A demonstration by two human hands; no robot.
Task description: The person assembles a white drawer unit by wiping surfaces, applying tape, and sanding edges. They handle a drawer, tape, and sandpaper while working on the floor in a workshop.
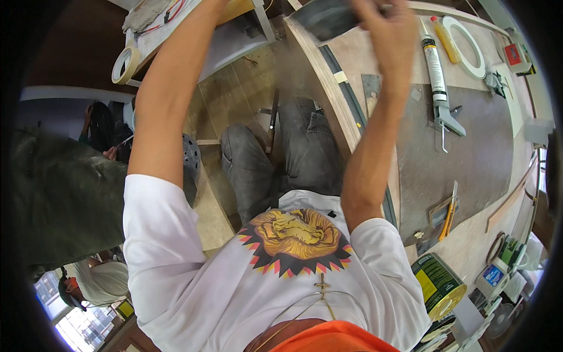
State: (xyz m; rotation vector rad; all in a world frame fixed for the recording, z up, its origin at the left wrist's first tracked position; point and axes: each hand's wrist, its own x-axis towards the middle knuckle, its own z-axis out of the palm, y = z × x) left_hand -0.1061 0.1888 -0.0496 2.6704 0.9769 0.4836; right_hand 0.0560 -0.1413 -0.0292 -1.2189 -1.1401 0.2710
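My right hand (384, 26) is at the top of the view, over the workbench. Its fingers are closed on a dark flat sheet (325, 22), which is smeared by motion, so its kind is unclear. My left arm (167, 100) reaches up and out past the top edge, and the left hand itself is not visible. Below the right hand, a dark strip (345, 88) with a pale piece of tape on it runs along the bench's wooden edge (328, 82).
On the bench lie a caulking gun (440, 88), a yellow bottle (447, 41), a white ring (466, 47) and an orange cutter knife (448, 217). A green can (437, 287) stands lower right. A tape roll (125, 64) hangs upper left. Two other people are at the left.
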